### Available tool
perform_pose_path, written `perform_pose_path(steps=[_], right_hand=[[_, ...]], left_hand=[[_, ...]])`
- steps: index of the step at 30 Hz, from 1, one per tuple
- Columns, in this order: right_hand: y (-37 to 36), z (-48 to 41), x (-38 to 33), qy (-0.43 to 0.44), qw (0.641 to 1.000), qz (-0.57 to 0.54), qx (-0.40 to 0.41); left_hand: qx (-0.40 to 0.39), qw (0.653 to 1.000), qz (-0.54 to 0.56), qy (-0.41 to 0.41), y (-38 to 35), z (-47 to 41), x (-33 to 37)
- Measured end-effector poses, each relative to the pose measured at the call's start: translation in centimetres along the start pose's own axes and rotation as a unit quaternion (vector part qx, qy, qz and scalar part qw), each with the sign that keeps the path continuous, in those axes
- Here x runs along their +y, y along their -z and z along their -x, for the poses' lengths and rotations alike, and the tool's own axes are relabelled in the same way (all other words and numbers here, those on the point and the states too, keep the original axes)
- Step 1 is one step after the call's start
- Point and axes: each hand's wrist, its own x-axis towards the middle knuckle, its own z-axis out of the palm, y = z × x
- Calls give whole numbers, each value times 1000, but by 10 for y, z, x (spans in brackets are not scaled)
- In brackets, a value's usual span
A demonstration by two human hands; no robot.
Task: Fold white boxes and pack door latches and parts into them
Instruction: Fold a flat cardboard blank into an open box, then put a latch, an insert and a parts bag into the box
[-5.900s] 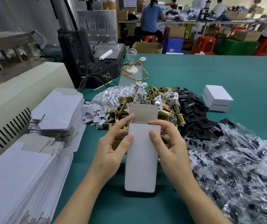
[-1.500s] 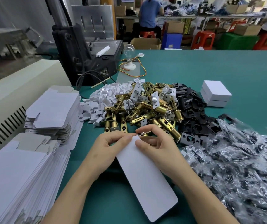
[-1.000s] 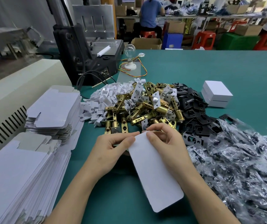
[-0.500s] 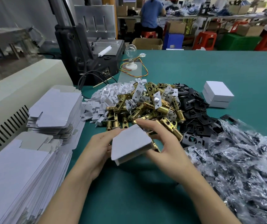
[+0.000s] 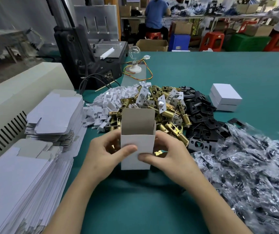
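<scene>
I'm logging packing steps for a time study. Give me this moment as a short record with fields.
held item: white box, upright, top open, lid flap standing at the back
left hand: grips the box's left side, thumb on the front
right hand: grips the right side, thumb on the front
contents: cannot tell, interior hidden
behind box: brass latches, white plastic pieces, black plates, in heaps
right: bagged parts
left: flat box blanks in stacks
finished: two closed boxes stacked, far right

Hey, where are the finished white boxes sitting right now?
In the head view, the finished white boxes sit stacked on the right side of the green table, just right of the black plates pile and beyond the bagged parts.
</scene>
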Motion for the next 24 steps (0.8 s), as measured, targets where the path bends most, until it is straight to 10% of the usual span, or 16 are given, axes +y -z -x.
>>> perform_pose_path(steps=[6, 12, 24], right_hand=[[8, -2, 3, 7, 997, -63, -34], [12, -2, -2, 25, 979, -161, 120], [47, -23, -17, 12, 964, 119, 238]], left_hand=[[-97, 995, 10, -9, 5, 1, 1], [-101, 994, 20, 21, 1, 2, 0], [-155, 987, 17, 32, 2, 3, -7]])
